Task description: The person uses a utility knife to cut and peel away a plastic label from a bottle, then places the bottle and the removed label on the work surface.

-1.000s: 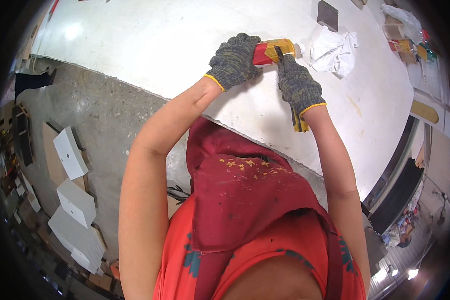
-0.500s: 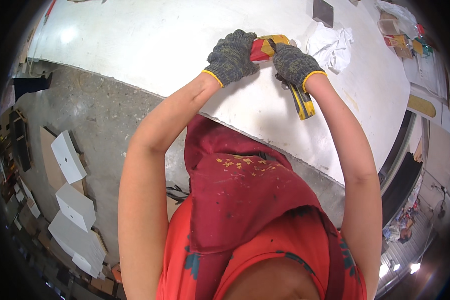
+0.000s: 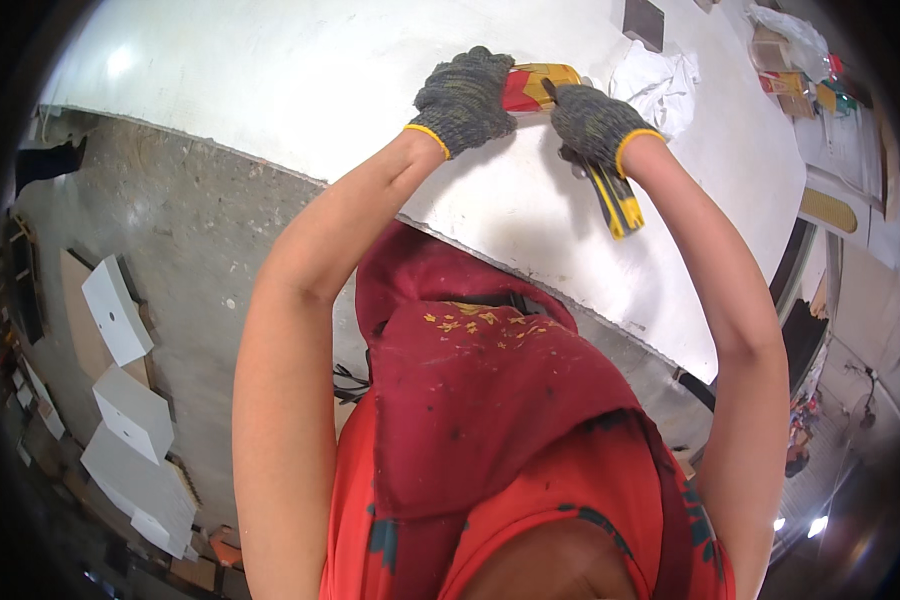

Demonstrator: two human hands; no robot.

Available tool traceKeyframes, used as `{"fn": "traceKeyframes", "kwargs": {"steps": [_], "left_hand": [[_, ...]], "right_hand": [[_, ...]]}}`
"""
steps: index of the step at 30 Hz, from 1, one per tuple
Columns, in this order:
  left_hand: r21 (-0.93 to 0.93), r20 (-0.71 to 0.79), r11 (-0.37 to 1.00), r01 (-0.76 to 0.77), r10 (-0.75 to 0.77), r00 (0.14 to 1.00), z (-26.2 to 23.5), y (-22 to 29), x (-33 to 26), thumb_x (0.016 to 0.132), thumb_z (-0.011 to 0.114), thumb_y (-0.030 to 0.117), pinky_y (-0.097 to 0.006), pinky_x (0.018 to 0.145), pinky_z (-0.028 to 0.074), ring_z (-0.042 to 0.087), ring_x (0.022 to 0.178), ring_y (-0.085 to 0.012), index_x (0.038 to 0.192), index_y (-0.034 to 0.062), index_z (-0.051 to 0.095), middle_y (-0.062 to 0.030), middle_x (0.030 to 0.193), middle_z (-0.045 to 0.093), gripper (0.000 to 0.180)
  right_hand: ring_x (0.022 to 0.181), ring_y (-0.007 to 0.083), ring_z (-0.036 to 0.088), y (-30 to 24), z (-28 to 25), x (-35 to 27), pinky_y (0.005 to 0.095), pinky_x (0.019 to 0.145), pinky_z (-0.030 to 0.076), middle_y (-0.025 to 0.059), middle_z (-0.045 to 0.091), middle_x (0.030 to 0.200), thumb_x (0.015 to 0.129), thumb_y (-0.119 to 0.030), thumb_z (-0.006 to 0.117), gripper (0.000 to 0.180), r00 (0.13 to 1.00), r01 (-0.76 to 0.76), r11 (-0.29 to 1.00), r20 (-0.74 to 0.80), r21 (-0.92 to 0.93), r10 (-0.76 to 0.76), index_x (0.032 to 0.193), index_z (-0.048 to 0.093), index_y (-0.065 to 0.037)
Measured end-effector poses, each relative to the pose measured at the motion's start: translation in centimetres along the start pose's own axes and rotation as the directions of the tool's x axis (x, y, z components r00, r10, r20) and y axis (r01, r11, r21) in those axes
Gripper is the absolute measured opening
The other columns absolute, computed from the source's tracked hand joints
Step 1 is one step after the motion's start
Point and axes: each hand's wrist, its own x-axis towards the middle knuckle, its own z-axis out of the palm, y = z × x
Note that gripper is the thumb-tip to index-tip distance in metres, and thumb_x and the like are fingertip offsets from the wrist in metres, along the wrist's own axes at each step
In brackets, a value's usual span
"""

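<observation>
My left hand (image 3: 465, 102), in a dark knitted glove with a yellow cuff, is closed around the left end of a red-and-yellow wrapped thing (image 3: 537, 88) whose exact kind I cannot make out. At its other end, my right hand (image 3: 602, 125), gloved the same way, has its fingers bent around a black-and-yellow tool (image 3: 615, 205). The tool's long handle sticks out below the palm toward me; its working end is hidden. Both hands are just over the white tabletop (image 3: 300, 90). Right of them lies a crumpled white sheet (image 3: 653, 85).
A dark grey block (image 3: 644, 24) sits at the table's far side. Plastic bags and small packages (image 3: 800, 65) crowd the far right. The table's near edge runs just before my apron (image 3: 470, 390). White boxes (image 3: 120, 310) stand on the floor at left.
The view has shifted slightly. My right hand has moved a little to the right and the tool's handle has swung slightly rightward. Both hands keep their grips.
</observation>
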Motion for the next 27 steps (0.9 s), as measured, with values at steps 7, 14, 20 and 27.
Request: {"fn": "traceKeyframes", "kwargs": {"steps": [7,14,20,27], "left_hand": [[-0.002,-0.026,1.0,0.011,-0.011,1.0,0.6,0.1,0.2,0.062,0.081,0.031,-0.042,0.086,0.049,0.059,0.098,-0.0304,0.118,0.0092,0.055,-0.0139,0.106,0.057,0.065],[-0.044,-0.06,0.999,-0.004,0.001,0.998,1.0,-0.3,0.1,0.064,0.079,0.031,-0.043,0.084,0.049,0.059,0.098,-0.0309,0.115,0.0096,0.057,-0.0141,0.105,0.057,0.06],[-0.005,-0.099,1.0,0.002,-0.002,0.995,1.2,-0.3,0.0,0.066,0.074,0.03,-0.042,0.084,0.049,0.06,0.098,-0.0307,0.107,0.0077,0.06,-0.0159,0.104,0.059,0.049],[-0.018,-0.084,1.0,0.022,-0.023,0.996,1.0,0.0,0.1,0.065,0.076,0.03,-0.043,0.085,0.049,0.06,0.098,-0.0307,0.109,0.0082,0.059,-0.015,0.103,0.059,0.052]], "right_hand": [[0.041,0.0176,0.054,-1.2,-3.0,-0.3,0.0316,0.035,0.046,0.0115,0.057,0.058,0.081,-0.007,0.047,0.011,0.951,-0.309,0.805,0.183,0.506,0.25,0.087,0.051,0.001],[0.04,0.0178,0.054,-3.4,-2.5,-0.7,0.0332,0.035,0.045,0.0112,0.057,0.059,0.082,-0.009,0.048,0.014,0.961,-0.277,0.881,0.107,0.384,0.255,0.09,0.052,0.002],[0.04,0.0204,0.056,-2.2,-2.8,0.2,0.0345,0.036,0.045,0.0133,0.059,0.059,0.084,-0.011,0.046,0.016,0.956,-0.292,0.886,0.122,0.36,0.266,0.082,0.053,0.003],[0.039,0.0199,0.055,-3.1,-3.4,0.5,0.0327,0.035,0.045,0.0111,0.057,0.057,0.085,-0.011,0.047,0.014,0.948,-0.318,0.876,0.148,0.362,0.283,0.079,0.052,0.001]]}}
